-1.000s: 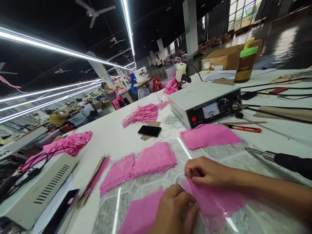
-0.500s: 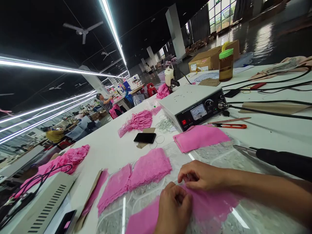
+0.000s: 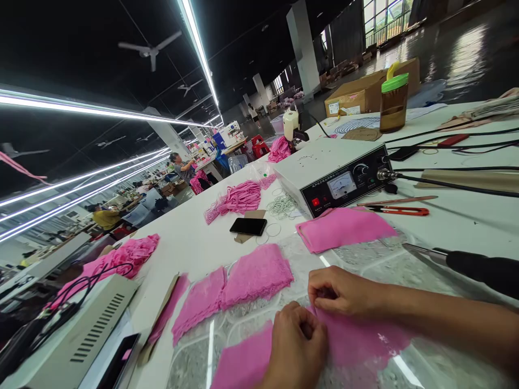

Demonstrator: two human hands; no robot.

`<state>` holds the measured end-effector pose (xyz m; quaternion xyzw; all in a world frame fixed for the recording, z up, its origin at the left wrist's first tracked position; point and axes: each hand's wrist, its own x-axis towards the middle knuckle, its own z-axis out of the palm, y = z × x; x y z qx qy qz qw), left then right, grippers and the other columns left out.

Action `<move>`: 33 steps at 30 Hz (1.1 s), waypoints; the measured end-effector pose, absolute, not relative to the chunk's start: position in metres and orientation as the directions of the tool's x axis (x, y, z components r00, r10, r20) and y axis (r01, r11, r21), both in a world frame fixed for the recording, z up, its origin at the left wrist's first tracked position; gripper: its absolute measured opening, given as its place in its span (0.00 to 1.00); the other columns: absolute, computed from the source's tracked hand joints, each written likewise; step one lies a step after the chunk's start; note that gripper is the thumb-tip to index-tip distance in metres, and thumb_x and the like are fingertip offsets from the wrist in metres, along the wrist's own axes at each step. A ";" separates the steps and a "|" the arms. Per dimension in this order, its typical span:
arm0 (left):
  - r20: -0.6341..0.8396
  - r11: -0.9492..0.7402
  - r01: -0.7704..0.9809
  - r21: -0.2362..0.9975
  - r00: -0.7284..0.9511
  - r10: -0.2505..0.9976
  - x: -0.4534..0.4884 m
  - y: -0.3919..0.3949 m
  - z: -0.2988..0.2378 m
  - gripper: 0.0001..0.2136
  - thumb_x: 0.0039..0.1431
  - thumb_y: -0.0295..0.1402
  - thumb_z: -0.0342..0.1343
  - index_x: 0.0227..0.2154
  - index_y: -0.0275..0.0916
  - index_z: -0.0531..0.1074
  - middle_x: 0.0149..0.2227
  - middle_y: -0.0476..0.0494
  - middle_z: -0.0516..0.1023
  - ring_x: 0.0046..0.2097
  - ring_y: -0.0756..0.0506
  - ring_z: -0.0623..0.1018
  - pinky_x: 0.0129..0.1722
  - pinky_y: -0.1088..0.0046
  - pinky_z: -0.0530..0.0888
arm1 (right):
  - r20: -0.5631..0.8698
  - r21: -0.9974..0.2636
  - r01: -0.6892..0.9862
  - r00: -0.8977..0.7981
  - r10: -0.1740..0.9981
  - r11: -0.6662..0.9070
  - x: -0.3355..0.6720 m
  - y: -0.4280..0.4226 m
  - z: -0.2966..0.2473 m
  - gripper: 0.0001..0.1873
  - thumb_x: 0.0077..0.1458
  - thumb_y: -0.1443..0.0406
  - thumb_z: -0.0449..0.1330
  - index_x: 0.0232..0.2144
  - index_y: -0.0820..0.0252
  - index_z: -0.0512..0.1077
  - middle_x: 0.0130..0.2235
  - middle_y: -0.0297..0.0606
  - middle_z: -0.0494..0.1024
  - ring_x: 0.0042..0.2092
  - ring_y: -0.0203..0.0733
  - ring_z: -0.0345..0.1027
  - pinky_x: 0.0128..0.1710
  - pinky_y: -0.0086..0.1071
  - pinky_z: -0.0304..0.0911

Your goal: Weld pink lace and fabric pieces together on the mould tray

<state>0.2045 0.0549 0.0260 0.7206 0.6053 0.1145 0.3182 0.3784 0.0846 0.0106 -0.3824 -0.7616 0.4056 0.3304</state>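
Pink cloth (image 3: 359, 340) is being pinched by the right hand (image 3: 343, 292), seemingly for steadying; beside it, the left hand (image 3: 298, 340) is being kept half-curled, hold unclear.

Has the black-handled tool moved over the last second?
No. Judged against the meter box, the black-handled tool keeps its place; the camera's view itself has shifted a little.
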 end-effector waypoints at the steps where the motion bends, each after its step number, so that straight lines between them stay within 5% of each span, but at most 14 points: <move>1: -0.220 -0.063 0.799 0.598 0.239 0.946 0.204 0.055 0.026 0.10 0.47 0.23 0.54 0.16 0.38 0.61 0.24 0.51 0.64 0.28 0.50 0.65 0.28 0.73 0.59 | 0.194 -0.870 0.314 -0.490 0.850 0.379 0.378 0.085 0.011 0.10 0.42 0.74 0.55 0.24 0.62 0.75 0.27 0.34 0.73 0.30 0.37 0.65 0.30 0.28 0.57; 19: -0.221 -0.085 0.814 0.575 0.254 0.942 0.207 0.051 0.035 0.09 0.48 0.23 0.51 0.16 0.37 0.61 0.25 0.50 0.66 0.29 0.50 0.67 0.28 0.74 0.59 | 0.240 -0.837 0.325 -0.504 0.830 0.440 0.380 0.088 0.009 0.10 0.43 0.77 0.55 0.24 0.62 0.73 0.28 0.33 0.73 0.30 0.36 0.66 0.30 0.27 0.60; 23: -0.204 -0.142 0.810 0.569 0.306 0.930 0.205 0.054 0.040 0.09 0.49 0.24 0.51 0.17 0.37 0.63 0.24 0.50 0.67 0.28 0.50 0.67 0.28 0.75 0.59 | 0.249 -0.812 0.366 -0.487 0.837 0.455 0.384 0.085 0.020 0.11 0.45 0.76 0.56 0.30 0.62 0.76 0.32 0.35 0.75 0.30 0.35 0.67 0.29 0.26 0.61; 29: -0.100 -0.301 0.779 0.550 0.419 0.902 0.187 0.052 0.045 0.05 0.52 0.26 0.54 0.22 0.37 0.70 0.28 0.46 0.71 0.32 0.46 0.71 0.33 0.71 0.65 | 0.287 -0.730 0.491 -0.410 0.865 0.475 0.397 0.061 0.052 0.16 0.49 0.76 0.55 0.38 0.59 0.76 0.39 0.38 0.75 0.35 0.38 0.68 0.34 0.29 0.63; 33: 0.146 -0.683 0.512 0.521 0.735 0.662 0.169 0.048 0.033 0.09 0.57 0.24 0.53 0.37 0.39 0.76 0.37 0.42 0.74 0.39 0.45 0.74 0.39 0.70 0.70 | 0.253 -0.695 0.571 -0.376 0.891 0.438 0.418 0.033 0.055 0.12 0.56 0.72 0.54 0.34 0.56 0.76 0.34 0.35 0.76 0.34 0.39 0.69 0.35 0.31 0.63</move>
